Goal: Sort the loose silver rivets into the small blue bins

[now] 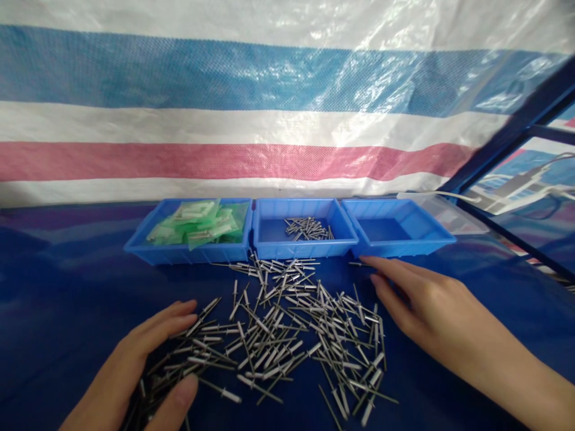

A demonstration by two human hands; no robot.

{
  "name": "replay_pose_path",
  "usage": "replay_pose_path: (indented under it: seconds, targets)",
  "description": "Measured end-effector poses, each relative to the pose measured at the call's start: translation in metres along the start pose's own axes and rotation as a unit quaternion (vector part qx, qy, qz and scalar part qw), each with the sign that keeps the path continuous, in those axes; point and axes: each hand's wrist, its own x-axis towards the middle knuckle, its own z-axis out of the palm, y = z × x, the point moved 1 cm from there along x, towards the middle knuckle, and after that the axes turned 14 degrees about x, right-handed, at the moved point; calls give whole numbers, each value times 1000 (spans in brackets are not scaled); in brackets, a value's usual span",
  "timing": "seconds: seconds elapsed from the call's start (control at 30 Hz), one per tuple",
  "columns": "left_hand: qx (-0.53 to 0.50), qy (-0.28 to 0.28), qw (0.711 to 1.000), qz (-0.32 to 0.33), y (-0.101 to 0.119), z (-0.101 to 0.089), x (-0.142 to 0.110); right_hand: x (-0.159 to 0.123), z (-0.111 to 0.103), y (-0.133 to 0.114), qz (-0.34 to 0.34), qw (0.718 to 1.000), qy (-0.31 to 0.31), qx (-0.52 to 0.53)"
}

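Observation:
A loose heap of pop rivets with silvery bodies and thin dark pins lies spread over the blue tabletop. My left hand is at the heap's left edge, thumb and fingers apart, with rivets under and between them. On the right, my right hand rests with its fingers stretched forward and the thumb apart from them. Its index fingertip is close to or touching a single rivet lying in front of the bins; I cannot tell which. Nothing shows gripped in either hand.
Three blue plastic bins stand in a row behind the heap. The left bin has green plastic packets, the middle bin small metal nail-like pieces. The right bin stands before a clear plastic sheet. Striped tarpaulin hangs behind.

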Motion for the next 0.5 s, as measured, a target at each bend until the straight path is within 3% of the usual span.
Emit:
replay_pose_path:
  seconds: [0.1, 0.2, 0.3, 0.4, 0.5]
  targets:
    - [-12, -23, 1000, 13, 8, -1, -4, 0, 6, 2, 1, 1000, -23, -6]
    - [29, -4, 999, 27, 20, -4, -10, 1, 10, 5, 15, 999, -37, 6]
    - [67, 8, 994, 86, 25, -7, -14, 2, 10, 7, 16, 999, -41, 18]
    - [80, 4, 985, 155, 25, -10, -13, 3, 7, 6, -21, 999, -24, 13]
    - [74, -9, 983, 168, 30, -17, -9, 0, 4, 0, -58, 998, -6, 4]
